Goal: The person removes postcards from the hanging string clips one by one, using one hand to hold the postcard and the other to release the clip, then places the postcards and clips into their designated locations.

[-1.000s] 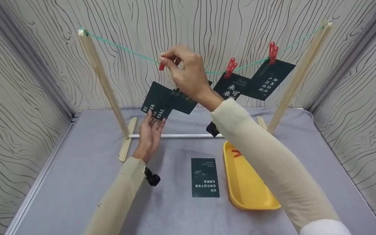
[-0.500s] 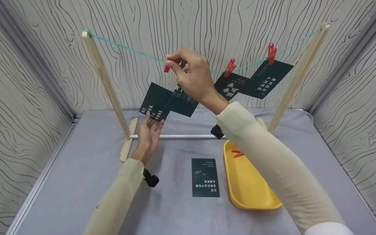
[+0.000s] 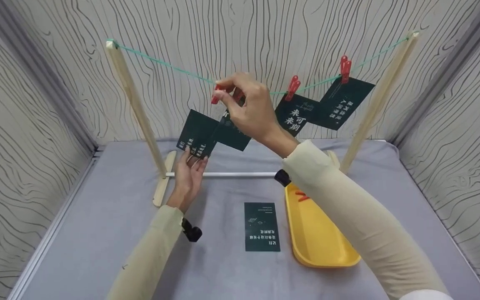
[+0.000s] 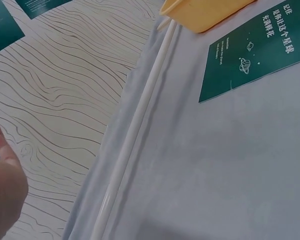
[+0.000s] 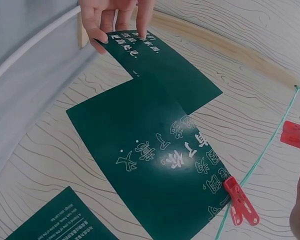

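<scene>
The grey, cloth-covered tabletop (image 3: 219,275) meets wavy-lined walls (image 3: 190,25) behind and at both sides; grey posts (image 3: 42,71) line the corners.

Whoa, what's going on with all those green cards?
The person's left hand holds a dark green rectangular card by its lower end, while the right hand pinches a small red plastic clothespin near a thin green string. Three similar cards already hang from that string on red clothespins. The held card isn't clipped yet, and one loose dark green card lies on the grey cloth beside a yellow plastic tray.
</scene>
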Motion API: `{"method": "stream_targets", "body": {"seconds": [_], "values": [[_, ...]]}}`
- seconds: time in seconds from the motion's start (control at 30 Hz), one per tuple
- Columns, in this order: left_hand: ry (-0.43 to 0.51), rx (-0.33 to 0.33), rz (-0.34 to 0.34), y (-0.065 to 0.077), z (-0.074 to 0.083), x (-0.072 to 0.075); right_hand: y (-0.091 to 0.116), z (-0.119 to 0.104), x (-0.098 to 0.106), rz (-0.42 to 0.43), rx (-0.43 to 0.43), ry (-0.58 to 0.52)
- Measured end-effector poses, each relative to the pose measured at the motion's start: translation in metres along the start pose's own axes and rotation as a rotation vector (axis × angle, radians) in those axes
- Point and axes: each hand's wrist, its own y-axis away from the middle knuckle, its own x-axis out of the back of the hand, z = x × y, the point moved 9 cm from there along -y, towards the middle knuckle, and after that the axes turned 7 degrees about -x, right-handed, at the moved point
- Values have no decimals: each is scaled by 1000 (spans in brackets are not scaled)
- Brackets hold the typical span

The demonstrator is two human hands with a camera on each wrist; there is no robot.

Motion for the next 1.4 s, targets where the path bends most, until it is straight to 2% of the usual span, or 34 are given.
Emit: {"method": "stream_targets", "body": {"seconds": [0.23, 0.53, 0.87, 1.0, 1.23, 1.4], "values": [[39, 14, 30, -2, 0, 9, 13, 1, -1, -20, 16, 10], [63, 16, 70, -2, -2, 25, 39, 15, 0, -66, -75, 10], [58, 32, 108, -2, -3, 39, 74, 22, -11, -204, -122, -18], [56, 31, 117, -2, -2, 43, 86, 34, -12, -234, -166, -37], [60, 43, 102, 0, -6, 50, 107, 63, -6, -262, -295, -75], [41, 50, 98, 0, -10, 55, 118, 79, -3, -275, -343, -74]]}}
